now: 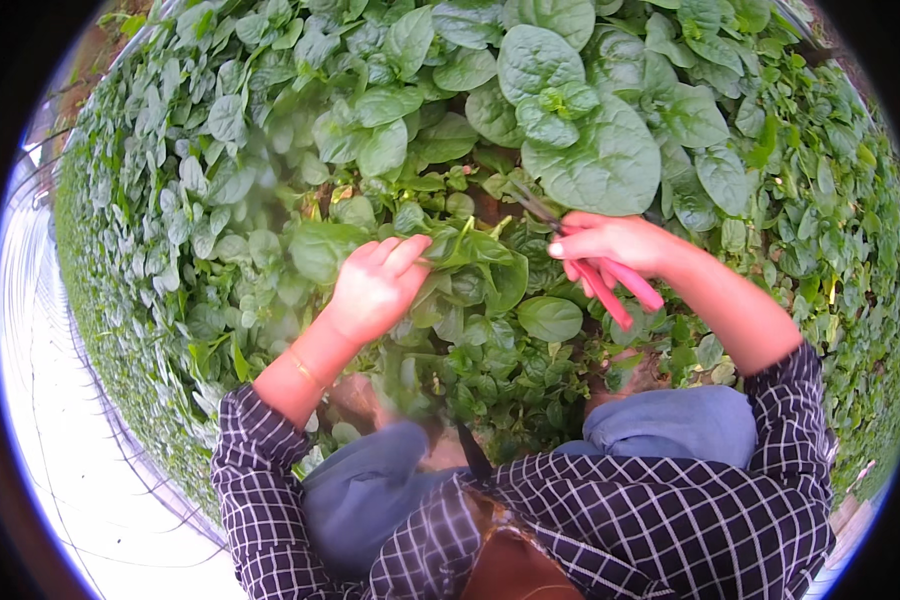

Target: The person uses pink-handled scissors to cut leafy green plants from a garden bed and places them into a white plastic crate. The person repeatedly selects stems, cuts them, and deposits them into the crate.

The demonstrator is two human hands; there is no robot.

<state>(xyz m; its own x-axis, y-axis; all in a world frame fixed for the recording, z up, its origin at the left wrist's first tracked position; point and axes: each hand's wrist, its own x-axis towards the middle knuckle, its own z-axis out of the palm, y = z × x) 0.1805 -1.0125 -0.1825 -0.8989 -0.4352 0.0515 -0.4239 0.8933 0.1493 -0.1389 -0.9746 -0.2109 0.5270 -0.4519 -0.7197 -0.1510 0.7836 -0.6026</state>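
Observation:
Several leafy green shoots [495, 262], apparently Malabar spinach, are bunched in my left hand [382, 285]. Pale stem ends stick up from the bunch, and its leaves spread to both sides of my fingers. My right hand [607, 244] grips a pair of small garden snips with pink-red handles [615, 296]. Their dark, slightly blurred blades point up and left, just above the bunch. Right beyond that hand stands a tall shoot with broad crinkled leaves [596, 161] and a small bright tip. My palm hides part of the snips' pivot.
Dense spinach-like plants [195, 180] surround me on all sides. My bent knees [671, 424] are close below my hands, with low foliage [502, 382] between them. Beyond the bed's left edge lies a bright white surface [67, 420] crossed by thin dark lines.

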